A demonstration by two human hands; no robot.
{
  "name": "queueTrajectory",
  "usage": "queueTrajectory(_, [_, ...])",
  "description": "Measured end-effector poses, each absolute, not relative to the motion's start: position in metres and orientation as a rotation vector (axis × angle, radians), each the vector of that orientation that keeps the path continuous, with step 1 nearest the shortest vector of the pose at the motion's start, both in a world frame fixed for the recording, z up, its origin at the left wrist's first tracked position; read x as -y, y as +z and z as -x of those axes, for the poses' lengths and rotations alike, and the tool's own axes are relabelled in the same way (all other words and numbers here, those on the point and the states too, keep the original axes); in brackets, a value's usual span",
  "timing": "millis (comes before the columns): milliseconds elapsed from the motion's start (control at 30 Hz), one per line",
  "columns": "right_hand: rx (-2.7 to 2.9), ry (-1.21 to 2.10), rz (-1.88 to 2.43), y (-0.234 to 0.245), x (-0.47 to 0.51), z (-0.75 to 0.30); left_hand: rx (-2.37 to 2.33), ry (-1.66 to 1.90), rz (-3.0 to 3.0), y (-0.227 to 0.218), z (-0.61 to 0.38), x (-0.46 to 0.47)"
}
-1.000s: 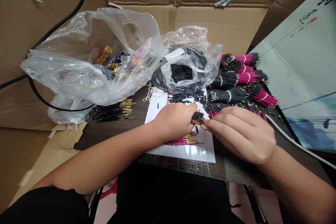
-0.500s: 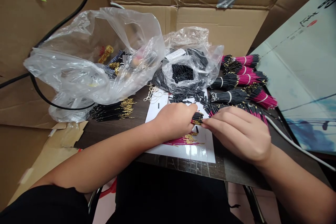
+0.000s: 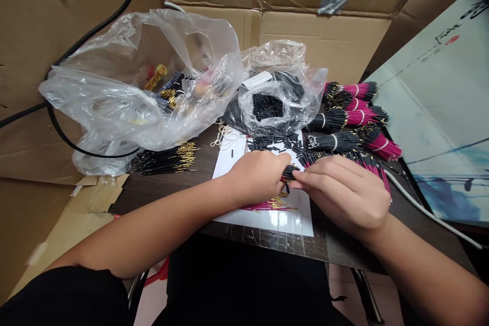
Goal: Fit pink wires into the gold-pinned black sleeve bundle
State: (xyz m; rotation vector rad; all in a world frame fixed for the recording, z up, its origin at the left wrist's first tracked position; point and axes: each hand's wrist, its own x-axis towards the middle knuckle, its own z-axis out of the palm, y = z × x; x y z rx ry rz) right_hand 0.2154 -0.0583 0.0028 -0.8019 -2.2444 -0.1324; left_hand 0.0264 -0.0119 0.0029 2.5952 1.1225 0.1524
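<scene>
My left hand [image 3: 260, 177] is closed around a small bundle of thin pink wires [image 3: 290, 172] whose ends carry black sleeves and gold tips. At the end of this bundle, the thumb and fingers of my right hand [image 3: 344, 196] are pinched together; what lies between them is hidden. Under my hands, a white sheet [image 3: 229, 163] holds loose pink wires with gold ends [image 3: 273, 205]. Short black tubes [image 3: 267, 143] are scattered on the sheet just beyond my left hand. More pink wires with black ends [image 3: 376, 170] lie beside my right hand.
An open plastic bag of black tubes [image 3: 267, 107] stands behind the sheet. To its left sits a large clear bag [image 3: 103, 91], near black wires [image 3: 166, 159] and rubber bands [image 3: 223, 135]. Tied wire bundles [image 3: 334, 141] lie at right. Cardboard [image 3: 321, 46] walls the back; a white cable [image 3: 431, 211] runs right.
My right fingertips have shifted slightly left and up over the end of the bundle. My left hand keeps its hold, and the view has moved a little.
</scene>
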Motion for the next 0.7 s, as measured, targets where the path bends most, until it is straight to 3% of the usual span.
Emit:
queueTrajectory(233, [2.153,-0.032,0.836,0.016,0.056,-0.214,-0.778,0.329,-2.239,0.006,-0.029,0.014])
queueTrajectory(700, [2.09,-0.004,0.83,0.023,0.059,-0.217,-0.616,0.377,-2.081,0.004,-0.031,0.015])
